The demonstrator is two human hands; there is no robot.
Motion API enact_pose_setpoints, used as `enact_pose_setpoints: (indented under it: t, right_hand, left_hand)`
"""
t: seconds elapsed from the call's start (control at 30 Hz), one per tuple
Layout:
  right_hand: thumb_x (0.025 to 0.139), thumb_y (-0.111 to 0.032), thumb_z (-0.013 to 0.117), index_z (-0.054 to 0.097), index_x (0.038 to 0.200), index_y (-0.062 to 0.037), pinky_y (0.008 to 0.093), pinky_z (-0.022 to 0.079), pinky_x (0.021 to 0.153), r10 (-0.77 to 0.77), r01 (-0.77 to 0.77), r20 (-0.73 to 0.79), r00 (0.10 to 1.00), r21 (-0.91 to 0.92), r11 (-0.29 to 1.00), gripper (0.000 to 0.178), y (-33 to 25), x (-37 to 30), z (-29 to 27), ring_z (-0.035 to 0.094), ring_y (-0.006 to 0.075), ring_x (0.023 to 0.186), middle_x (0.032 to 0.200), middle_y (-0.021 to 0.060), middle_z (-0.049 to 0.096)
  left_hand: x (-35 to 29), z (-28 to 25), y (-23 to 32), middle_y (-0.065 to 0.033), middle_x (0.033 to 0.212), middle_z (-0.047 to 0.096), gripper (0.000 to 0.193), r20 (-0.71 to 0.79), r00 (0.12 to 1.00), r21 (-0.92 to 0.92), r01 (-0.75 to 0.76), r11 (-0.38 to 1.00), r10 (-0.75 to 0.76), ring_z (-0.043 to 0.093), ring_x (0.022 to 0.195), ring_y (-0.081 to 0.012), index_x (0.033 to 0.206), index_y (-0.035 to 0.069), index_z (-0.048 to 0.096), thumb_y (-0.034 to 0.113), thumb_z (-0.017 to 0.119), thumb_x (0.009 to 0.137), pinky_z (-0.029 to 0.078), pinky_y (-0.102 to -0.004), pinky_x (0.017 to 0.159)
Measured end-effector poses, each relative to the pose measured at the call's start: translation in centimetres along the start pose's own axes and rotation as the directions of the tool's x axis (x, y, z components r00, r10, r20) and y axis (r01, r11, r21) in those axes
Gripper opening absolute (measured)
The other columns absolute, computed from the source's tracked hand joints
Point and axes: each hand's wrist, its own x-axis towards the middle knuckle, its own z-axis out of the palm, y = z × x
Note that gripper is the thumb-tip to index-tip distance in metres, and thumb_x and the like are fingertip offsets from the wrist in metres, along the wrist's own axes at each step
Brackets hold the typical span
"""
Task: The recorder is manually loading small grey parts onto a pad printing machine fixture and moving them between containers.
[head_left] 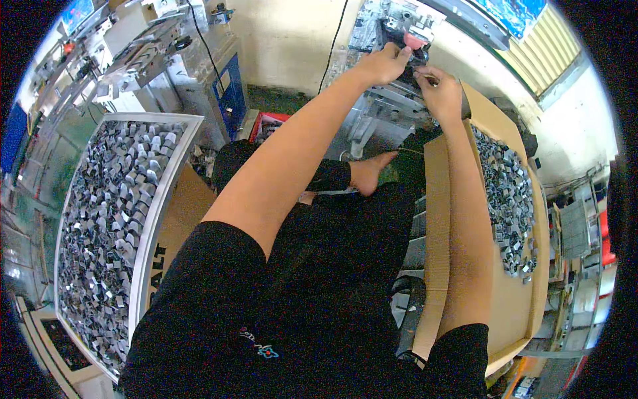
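Both my arms reach forward to a metal machine (379,33) at the far centre. My left hand (387,65) is closed at the machine's front, just below a pinkish-red part (415,41); its fingers hide whatever lies in them. Slightly lower and to the right, my right hand (440,94) is curled in a pinch, thumb and forefinger close together beside the dark working area. What it grips is too small to name. The two hands are close but apart.
At left stands a pale-rimmed tray (141,266) heaped with small curved grey metal pieces (126,193). Similar small pieces (508,199) fill part of an open cardboard box (518,312) at right, beneath my right forearm. Another machine (179,80) stands far left; a bare foot (372,174) shows below the machine.
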Motion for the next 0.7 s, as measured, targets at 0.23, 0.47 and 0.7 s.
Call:
enact_pose_setpoints:
  t: [0.23, 0.47, 0.7]
  right_hand:
    - [0.092, -0.038, 0.062, 0.072, 0.104, -0.0108, 0.0456, 0.053, 0.085, -0.003, 0.005, 0.040, 0.999, -0.032, 0.999, 0.032, 0.7, -0.5, 0.8, 0.067, 0.0409, 0.095, 0.100, 0.0191, 0.071]
    - [0.100, -0.038, 0.051, 0.057, 0.131, -0.0070, 0.0450, 0.046, 0.097, -0.099, 0.077, -0.079, 0.992, -0.238, 0.968, 0.044, -1.8, -4.8, 1.9, 0.060, 0.0367, 0.115, 0.123, 0.0201, 0.063]
    - [0.097, -0.043, 0.052, 0.043, 0.144, -0.0056, 0.0523, 0.033, 0.110, -0.224, 0.130, -0.134, 0.965, -0.496, 0.858, 0.060, -3.0, -7.9, 2.5, 0.043, 0.0352, 0.134, 0.144, 0.0159, 0.049]
  left_hand:
    - [-0.2, 0.0, 0.5, -0.0268, 0.131, 0.057, 0.076, -0.050, 0.999, 0.040, 0.001, 0.999, 0.001, 0.050, 0.128, -0.0442, 0.137, 0.004, 0.048, 0.065, 0.026, 0.097, 0.032, -0.0506, 0.111]
    - [-0.7, -0.3, 0.8, -0.0297, 0.131, 0.056, 0.079, -0.059, 0.998, 0.033, 0.000, 0.999, 0.002, 0.050, 0.127, -0.0462, 0.137, 0.001, 0.046, 0.067, 0.027, 0.096, 0.034, -0.0510, 0.109]
    - [-0.6, -0.2, 0.8, -0.0341, 0.129, 0.055, 0.083, -0.032, 0.998, -0.013, 0.045, 0.999, -0.045, 0.051, 0.125, -0.0474, 0.135, 0.000, 0.045, 0.070, 0.028, 0.095, 0.037, -0.0506, 0.107]
